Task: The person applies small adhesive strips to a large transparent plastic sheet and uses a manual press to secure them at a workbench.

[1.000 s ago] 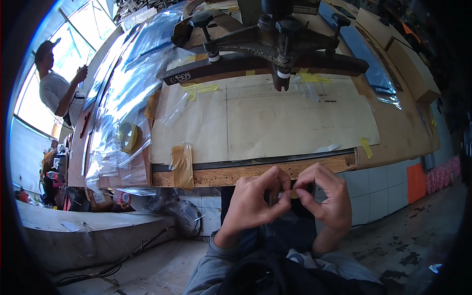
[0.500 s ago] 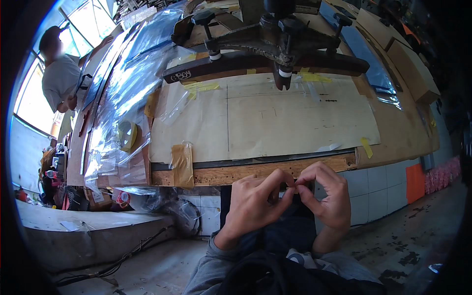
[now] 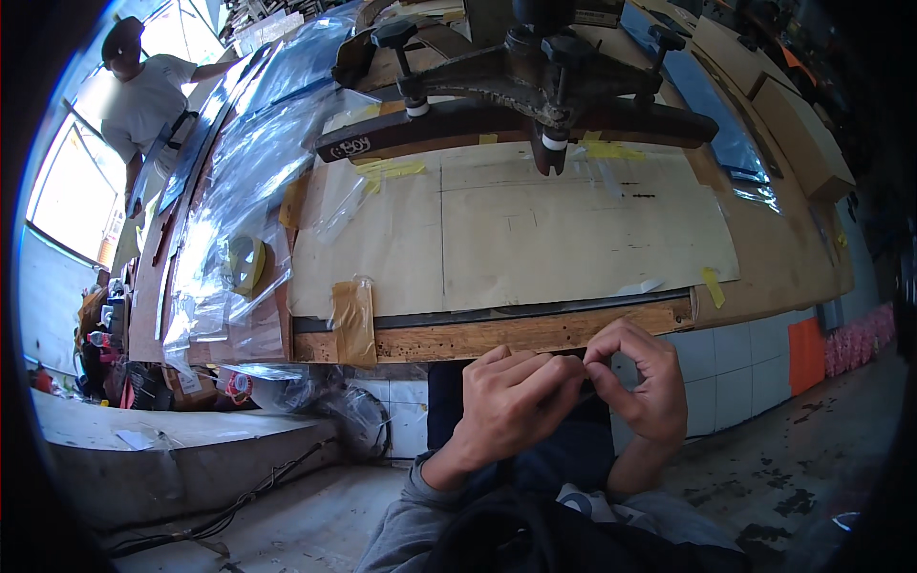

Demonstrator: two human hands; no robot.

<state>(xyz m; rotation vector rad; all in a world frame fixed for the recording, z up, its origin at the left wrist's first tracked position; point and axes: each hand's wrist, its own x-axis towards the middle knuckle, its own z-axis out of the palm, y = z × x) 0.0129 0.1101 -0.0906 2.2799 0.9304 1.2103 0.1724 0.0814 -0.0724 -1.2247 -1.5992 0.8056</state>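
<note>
My left hand (image 3: 516,399) and my right hand (image 3: 638,380) meet in front of the table's wooden front edge (image 3: 516,330). Both have their fingers curled and pinched, fingertips against each other. Whatever lies between the fingertips, if anything, is too small to make out. Just beyond them a cream paper sheet (image 3: 573,224) is taped down on the table, with a few pencil lines on it. Over its far side stands a dark metal press arm (image 3: 516,124) with a long bar and screw knobs.
Clear plastic sheets (image 3: 229,201) and a roll of yellow tape (image 3: 247,265) cover the table's left part. Brown tape (image 3: 353,320) hangs over the front edge. Cardboard boxes (image 3: 802,134) line the right. A person in a white shirt (image 3: 148,100) stands at the far left.
My left hand has turned and closed more, its fingers now folded against my right fingertips. The person at the far left has shifted right and lowered an arm.
</note>
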